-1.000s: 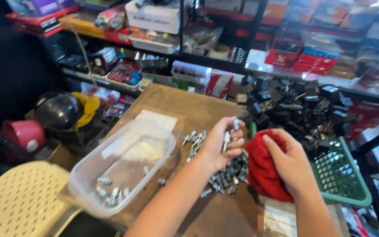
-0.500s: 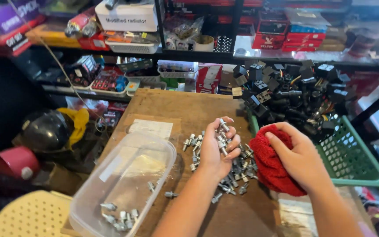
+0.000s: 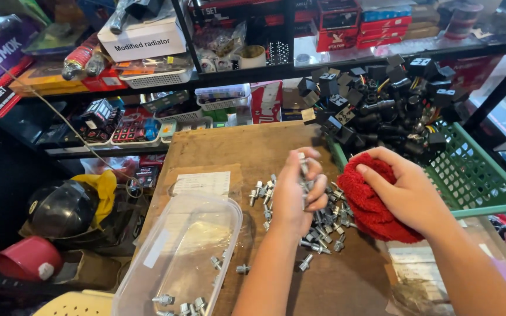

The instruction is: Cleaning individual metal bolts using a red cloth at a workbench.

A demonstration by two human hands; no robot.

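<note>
Left hand (image 3: 293, 196) fingers curled tight round 1 bolt (image 3: 304, 165), held upright above bolt pile (image 3: 323, 225) on desk (image 3: 253, 152). Right hand (image 3: 408, 190) clenched on red cloth (image 3: 367, 205), just right of pile. Clear tub (image 3: 177, 257) left of pile, few bolts inside. Green basket (image 3: 475, 181) of black parts behind right hand.
</note>
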